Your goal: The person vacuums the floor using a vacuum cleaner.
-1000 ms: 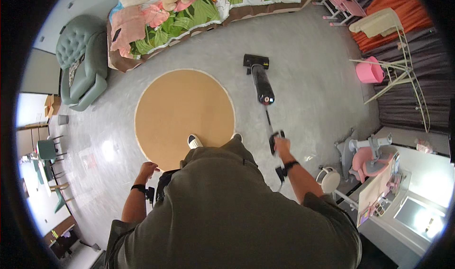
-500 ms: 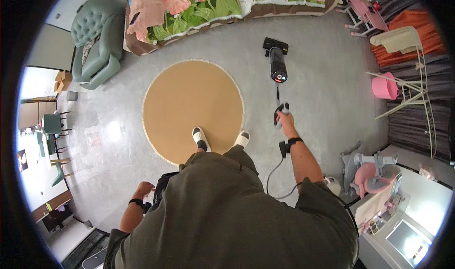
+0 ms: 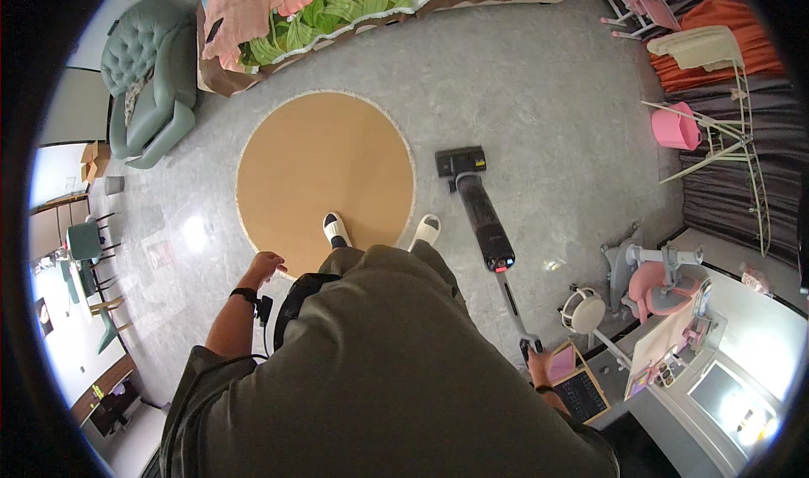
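Observation:
My right hand (image 3: 538,363) is wrapped round the grey and black handle of an upright stick vacuum cleaner (image 3: 486,224). The vacuum slants away to the far left from my hand. Its wide black floor head (image 3: 461,163) rests on the grey floor, just right of the round tan rug (image 3: 324,154). A small lit display shows at the top of its dark body. My left hand (image 3: 268,265) hangs beside my left hip, near the rug's lower edge, fingers loosely bent and nothing seen in them. White slippers are on my feet, one on the rug, one at its edge.
A bed (image 3: 337,19) with floral bedding runs along the far side, a green armchair (image 3: 152,90) at far left. To the right stand a pink bucket (image 3: 676,127), a drying rack (image 3: 729,154), a white stool (image 3: 583,311), a pink chair (image 3: 657,288) and a framed blackboard (image 3: 581,395).
My right hand has drawn the vacuum back toward me and to the right, its floor head coming nearer and turning. My left hand has swung forward.

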`<state>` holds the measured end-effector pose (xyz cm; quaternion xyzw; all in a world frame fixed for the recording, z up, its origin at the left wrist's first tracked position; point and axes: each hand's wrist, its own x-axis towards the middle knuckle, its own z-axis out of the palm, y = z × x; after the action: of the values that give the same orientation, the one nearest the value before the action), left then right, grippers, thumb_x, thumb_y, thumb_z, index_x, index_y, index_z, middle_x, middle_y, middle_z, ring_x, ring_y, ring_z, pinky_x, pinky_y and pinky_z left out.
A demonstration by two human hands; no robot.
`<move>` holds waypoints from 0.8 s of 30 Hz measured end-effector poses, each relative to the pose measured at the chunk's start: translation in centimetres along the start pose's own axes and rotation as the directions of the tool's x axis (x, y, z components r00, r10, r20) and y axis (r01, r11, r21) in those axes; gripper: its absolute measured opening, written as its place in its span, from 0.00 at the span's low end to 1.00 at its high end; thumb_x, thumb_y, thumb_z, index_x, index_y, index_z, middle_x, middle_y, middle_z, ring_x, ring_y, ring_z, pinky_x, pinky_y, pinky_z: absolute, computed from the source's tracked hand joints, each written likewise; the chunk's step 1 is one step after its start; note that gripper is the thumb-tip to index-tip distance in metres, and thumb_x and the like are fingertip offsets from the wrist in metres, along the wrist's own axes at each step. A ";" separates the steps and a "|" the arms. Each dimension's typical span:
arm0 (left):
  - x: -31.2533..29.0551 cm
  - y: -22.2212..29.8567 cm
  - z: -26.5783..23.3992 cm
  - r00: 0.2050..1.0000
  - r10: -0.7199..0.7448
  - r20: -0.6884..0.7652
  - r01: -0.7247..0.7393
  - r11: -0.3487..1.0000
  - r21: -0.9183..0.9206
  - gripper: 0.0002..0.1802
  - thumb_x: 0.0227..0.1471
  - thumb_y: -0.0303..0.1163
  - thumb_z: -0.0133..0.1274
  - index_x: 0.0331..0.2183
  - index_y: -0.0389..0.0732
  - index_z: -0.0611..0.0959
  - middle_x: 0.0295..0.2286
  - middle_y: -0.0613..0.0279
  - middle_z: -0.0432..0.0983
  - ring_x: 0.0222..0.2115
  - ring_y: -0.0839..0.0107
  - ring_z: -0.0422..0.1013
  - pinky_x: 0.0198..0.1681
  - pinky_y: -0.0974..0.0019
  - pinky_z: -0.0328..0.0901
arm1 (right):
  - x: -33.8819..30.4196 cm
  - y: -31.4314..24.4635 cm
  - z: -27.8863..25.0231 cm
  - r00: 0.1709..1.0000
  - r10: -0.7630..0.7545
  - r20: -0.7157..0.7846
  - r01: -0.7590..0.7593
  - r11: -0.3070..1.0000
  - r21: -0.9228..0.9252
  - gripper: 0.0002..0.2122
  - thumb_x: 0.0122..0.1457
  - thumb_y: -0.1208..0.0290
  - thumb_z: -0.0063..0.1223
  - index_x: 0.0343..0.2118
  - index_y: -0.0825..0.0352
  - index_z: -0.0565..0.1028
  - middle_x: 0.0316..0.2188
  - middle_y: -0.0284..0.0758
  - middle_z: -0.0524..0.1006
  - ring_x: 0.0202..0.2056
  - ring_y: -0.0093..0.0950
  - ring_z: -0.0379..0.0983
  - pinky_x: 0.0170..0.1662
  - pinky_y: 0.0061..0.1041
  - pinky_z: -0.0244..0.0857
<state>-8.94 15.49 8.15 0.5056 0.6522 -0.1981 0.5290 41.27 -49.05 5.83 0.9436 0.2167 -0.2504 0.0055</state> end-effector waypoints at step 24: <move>-5.7 -11.7 10.4 0.969 -0.215 -0.118 0.188 0.960 -0.210 0.13 0.47 0.27 0.44 0.34 0.30 0.76 0.27 0.56 0.77 0.24 0.71 0.73 0.09 0.70 0.58 | 31.8 -31.8 -5.0 0.976 -0.216 -0.042 0.218 0.926 0.307 0.21 0.45 0.56 0.51 0.28 0.76 0.72 0.28 0.54 0.73 0.32 0.49 0.69 0.37 0.40 0.62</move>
<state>-14.37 -0.13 6.20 0.3940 0.7522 -0.1494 0.5066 55.31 -6.69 -1.81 0.9039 0.2777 -0.2767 -0.1710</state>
